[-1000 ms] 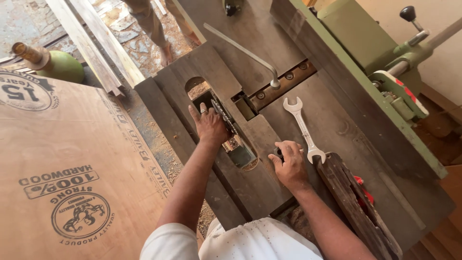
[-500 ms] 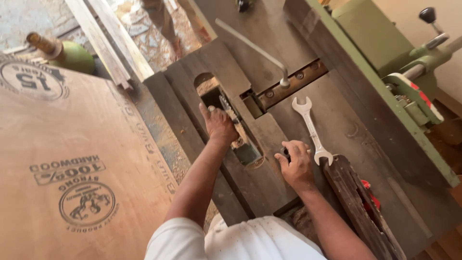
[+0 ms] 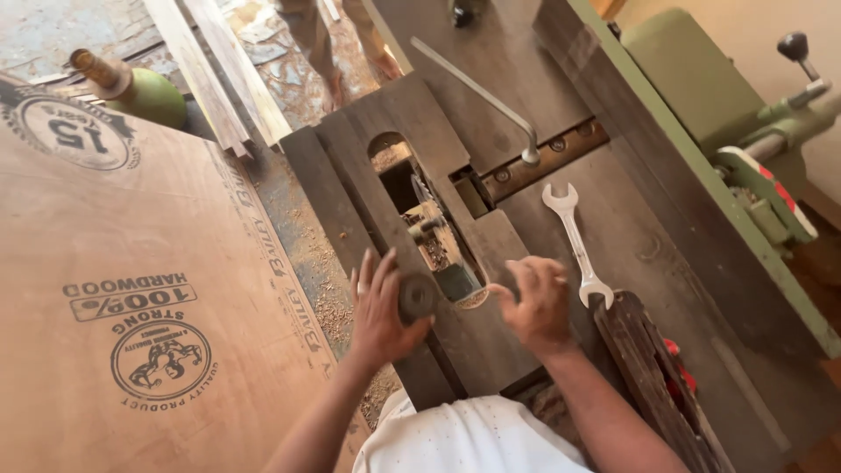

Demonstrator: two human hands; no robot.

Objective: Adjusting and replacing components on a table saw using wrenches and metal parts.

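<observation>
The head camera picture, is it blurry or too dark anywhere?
Head view: even daylight, no harsh glare; the right hand is a bit smeared, the left hand with its dark round disc sharper; the wrench is crisp; the slot is shadowed inside.

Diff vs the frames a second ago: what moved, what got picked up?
The left hand came up out of the slot in the saw table and now holds a small dark round part. The right hand lifted off the table, fingers open, empty. The wrench, metal rod and plywood sheet stayed put.
</observation>
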